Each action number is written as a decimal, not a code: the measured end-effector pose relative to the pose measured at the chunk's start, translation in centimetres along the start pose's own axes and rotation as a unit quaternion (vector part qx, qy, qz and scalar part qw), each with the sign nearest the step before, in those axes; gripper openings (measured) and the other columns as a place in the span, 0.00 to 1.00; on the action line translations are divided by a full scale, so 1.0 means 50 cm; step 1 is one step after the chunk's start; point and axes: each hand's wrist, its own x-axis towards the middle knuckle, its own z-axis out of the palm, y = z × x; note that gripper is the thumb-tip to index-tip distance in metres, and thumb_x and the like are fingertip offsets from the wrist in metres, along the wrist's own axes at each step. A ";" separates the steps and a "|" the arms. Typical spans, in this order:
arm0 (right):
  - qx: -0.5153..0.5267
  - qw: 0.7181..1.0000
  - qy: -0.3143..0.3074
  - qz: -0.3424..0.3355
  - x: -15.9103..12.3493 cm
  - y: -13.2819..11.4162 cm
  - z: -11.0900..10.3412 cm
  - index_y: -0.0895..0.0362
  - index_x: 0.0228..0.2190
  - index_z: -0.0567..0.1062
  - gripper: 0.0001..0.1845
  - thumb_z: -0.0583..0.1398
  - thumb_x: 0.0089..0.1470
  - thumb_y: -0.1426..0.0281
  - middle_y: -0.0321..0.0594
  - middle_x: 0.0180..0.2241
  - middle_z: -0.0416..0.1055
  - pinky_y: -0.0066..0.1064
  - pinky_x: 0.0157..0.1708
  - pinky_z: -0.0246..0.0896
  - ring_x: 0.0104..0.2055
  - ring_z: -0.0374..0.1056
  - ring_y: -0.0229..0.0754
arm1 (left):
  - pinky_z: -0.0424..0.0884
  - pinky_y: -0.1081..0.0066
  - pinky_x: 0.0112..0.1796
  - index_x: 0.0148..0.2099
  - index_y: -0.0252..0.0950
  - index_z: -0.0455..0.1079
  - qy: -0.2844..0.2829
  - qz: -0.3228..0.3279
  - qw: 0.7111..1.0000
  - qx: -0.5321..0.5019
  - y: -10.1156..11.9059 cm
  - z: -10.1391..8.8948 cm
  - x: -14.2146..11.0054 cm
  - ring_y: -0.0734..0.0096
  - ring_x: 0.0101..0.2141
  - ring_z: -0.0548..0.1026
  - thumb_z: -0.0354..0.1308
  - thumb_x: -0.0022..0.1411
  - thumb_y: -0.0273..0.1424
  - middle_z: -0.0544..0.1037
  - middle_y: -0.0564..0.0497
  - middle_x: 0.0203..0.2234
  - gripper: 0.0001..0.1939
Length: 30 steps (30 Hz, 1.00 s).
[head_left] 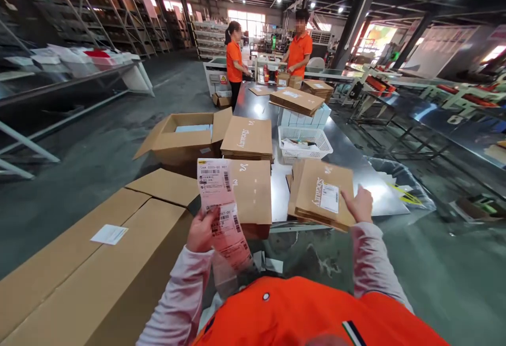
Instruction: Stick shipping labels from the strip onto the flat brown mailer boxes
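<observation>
Nearest the camera, a long closed carton (98, 261) with a white label lies left of the metal table (280, 198). Beyond it, an open carton (184, 151) shows pale blue-white contents between its raised flaps. On the table, a white basket (305, 151) holds papers and small packets. By the right edge, a clear plastic bag (419, 190) contains white scraps and yellow strips.

The left hand (202, 230), its forearm reaching forward, pinches the label strip (225, 224) between thumb and fingers, left of the table's near edge. The right hand (359, 204) is at the labelled cardboard stack (322, 193) near the near edge, thumb pointing inward, apart from its loosely bent fingers.
</observation>
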 end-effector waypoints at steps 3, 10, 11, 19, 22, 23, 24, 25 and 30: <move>0.244 0.931 -0.256 -0.094 -0.068 -0.108 0.052 0.60 0.48 0.76 0.30 0.63 0.50 0.51 0.54 0.43 0.75 0.43 0.43 0.72 0.41 0.74 0.49 | 0.77 0.62 0.38 0.38 0.38 0.76 -0.027 0.014 0.999 0.043 -0.035 0.012 -0.022 0.58 0.33 0.79 0.71 0.40 0.47 0.82 0.48 0.32 0.25; 0.526 0.720 -0.428 -0.150 -0.280 -0.335 0.137 0.56 0.42 0.79 0.26 0.66 0.47 0.51 0.45 0.43 0.77 0.45 0.51 0.68 0.47 0.72 0.49 | 0.73 0.63 0.44 0.38 0.35 0.80 -0.216 0.050 0.953 0.208 -0.096 -0.009 -0.077 0.55 0.39 0.78 0.64 0.52 0.43 0.82 0.44 0.35 0.17; 0.533 0.721 -0.422 -0.136 -0.294 -0.344 0.143 0.56 0.40 0.79 0.25 0.64 0.49 0.50 0.45 0.42 0.78 0.46 0.51 0.69 0.46 0.73 0.49 | 0.73 0.62 0.43 0.39 0.34 0.79 -0.214 0.051 0.951 0.215 -0.095 -0.017 -0.081 0.55 0.39 0.78 0.64 0.52 0.44 0.82 0.44 0.35 0.18; 0.494 0.696 -0.478 -0.211 -0.344 -0.340 0.172 0.59 0.43 0.80 0.25 0.64 0.52 0.53 0.47 0.45 0.78 0.47 0.51 0.68 0.47 0.74 0.50 | 0.73 0.58 0.47 0.46 0.30 0.75 -0.109 0.062 0.983 0.136 -0.064 -0.045 -0.083 0.51 0.45 0.78 0.68 0.43 0.54 0.80 0.36 0.44 0.36; 0.487 0.691 -0.480 -0.233 -0.361 -0.341 0.181 0.58 0.45 0.79 0.25 0.63 0.54 0.53 0.46 0.46 0.77 0.46 0.52 0.67 0.48 0.74 0.49 | 0.74 0.58 0.46 0.43 0.29 0.76 -0.098 0.052 0.986 0.122 -0.064 -0.040 -0.084 0.52 0.42 0.79 0.70 0.40 0.54 0.81 0.37 0.39 0.36; 0.487 0.690 -0.481 -0.237 -0.365 -0.340 0.183 0.58 0.45 0.79 0.24 0.63 0.54 0.53 0.45 0.47 0.77 0.45 0.53 0.67 0.48 0.73 0.49 | 0.75 0.58 0.45 0.42 0.30 0.76 -0.096 0.049 0.987 0.118 -0.064 -0.039 -0.085 0.52 0.41 0.79 0.70 0.39 0.54 0.81 0.38 0.38 0.36; 0.485 0.690 -0.482 -0.239 -0.368 -0.340 0.185 0.58 0.45 0.79 0.24 0.62 0.54 0.54 0.45 0.47 0.77 0.45 0.53 0.67 0.48 0.73 0.49 | 0.75 0.58 0.45 0.41 0.30 0.76 -0.092 0.048 0.988 0.116 -0.064 -0.037 -0.086 0.53 0.39 0.79 0.70 0.38 0.53 0.82 0.39 0.36 0.35; 0.482 0.691 -0.482 -0.240 -0.370 -0.338 0.186 0.58 0.44 0.79 0.24 0.62 0.54 0.53 0.45 0.46 0.77 0.44 0.52 0.67 0.48 0.73 0.49 | 0.75 0.59 0.44 0.40 0.31 0.76 -0.089 0.047 0.988 0.114 -0.063 -0.036 -0.087 0.54 0.39 0.79 0.70 0.38 0.53 0.82 0.40 0.35 0.34; 0.460 0.704 -0.480 -0.251 -0.374 -0.331 0.187 0.60 0.42 0.79 0.24 0.62 0.54 0.53 0.45 0.43 0.78 0.40 0.47 0.69 0.44 0.74 0.47 | 0.76 0.61 0.41 0.37 0.30 0.77 -0.080 0.051 0.988 0.119 -0.059 -0.036 -0.092 0.54 0.37 0.79 0.70 0.39 0.53 0.82 0.40 0.33 0.32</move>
